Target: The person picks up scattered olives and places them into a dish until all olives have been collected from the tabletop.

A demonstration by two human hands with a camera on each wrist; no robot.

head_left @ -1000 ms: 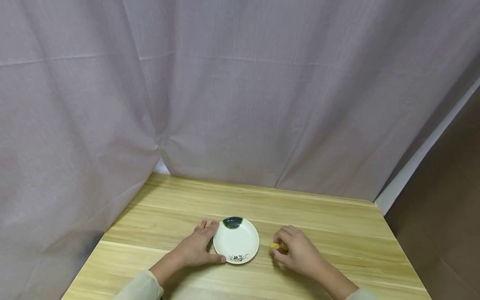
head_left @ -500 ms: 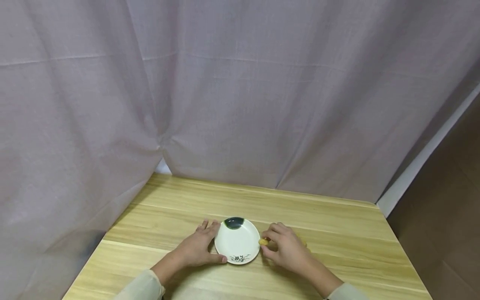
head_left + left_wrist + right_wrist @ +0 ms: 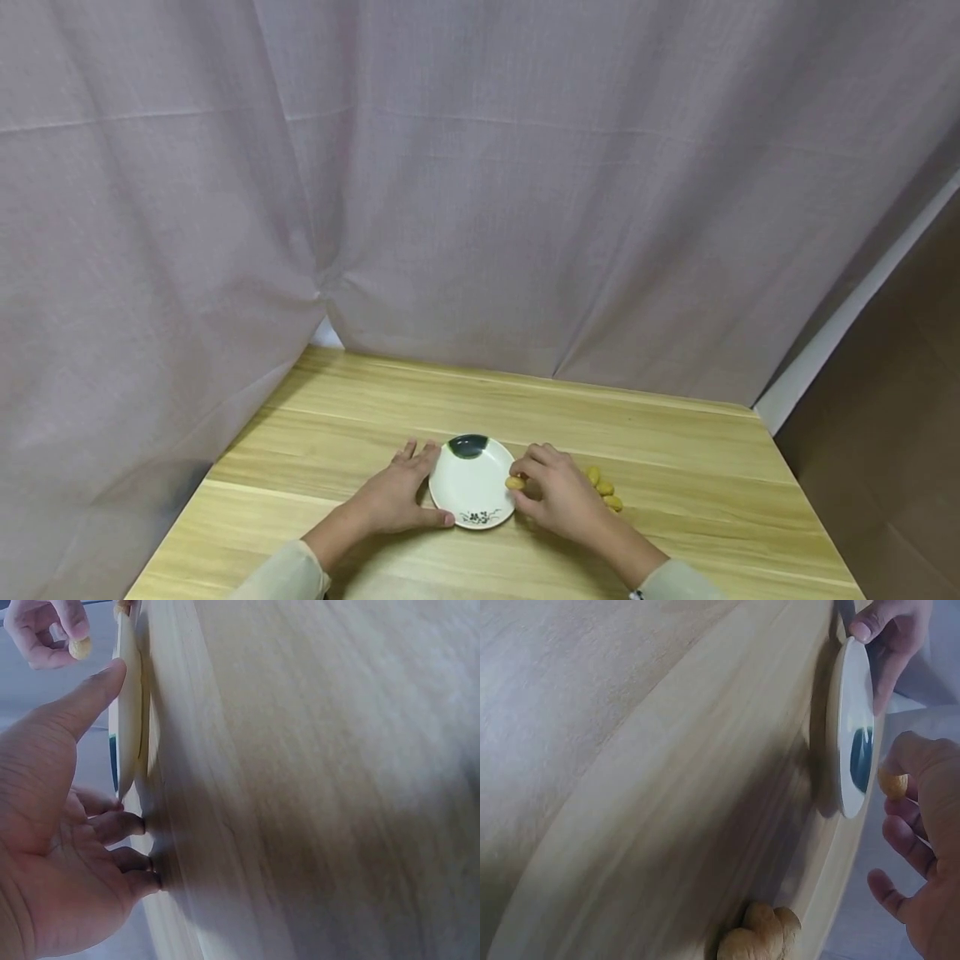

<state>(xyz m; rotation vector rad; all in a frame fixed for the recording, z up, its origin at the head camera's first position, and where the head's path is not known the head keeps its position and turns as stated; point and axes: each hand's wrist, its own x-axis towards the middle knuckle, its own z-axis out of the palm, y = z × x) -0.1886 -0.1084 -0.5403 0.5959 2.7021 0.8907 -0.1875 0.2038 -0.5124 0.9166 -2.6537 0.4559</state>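
A small white plate (image 3: 471, 487) with a dark green patch and a flower pattern lies on the wooden table. My left hand (image 3: 401, 496) rests at its left side, thumb and fingers spread against the rim; in the left wrist view other fingertips (image 3: 142, 881) touch the table. Between thumb and fingers, my right hand (image 3: 566, 492) pinches a small yellow-brown oval piece (image 3: 515, 482), its kind unclear. The piece is above the plate's right edge, apart from the plate surface in the right wrist view. Several similar oval pieces (image 3: 606, 488) lie to the right, partly behind the right hand.
The wooden table (image 3: 360, 392) meets a grey curtain (image 3: 480, 208) at its back and left. A brown panel (image 3: 892, 417) stands along the right side. In the right wrist view the clustered pieces (image 3: 759, 934) rest close together on the table.
The right hand has moved left with the pinched piece, from beside the plate to over its right edge. The other pieces have come into view behind it. The left hand stays at the plate.
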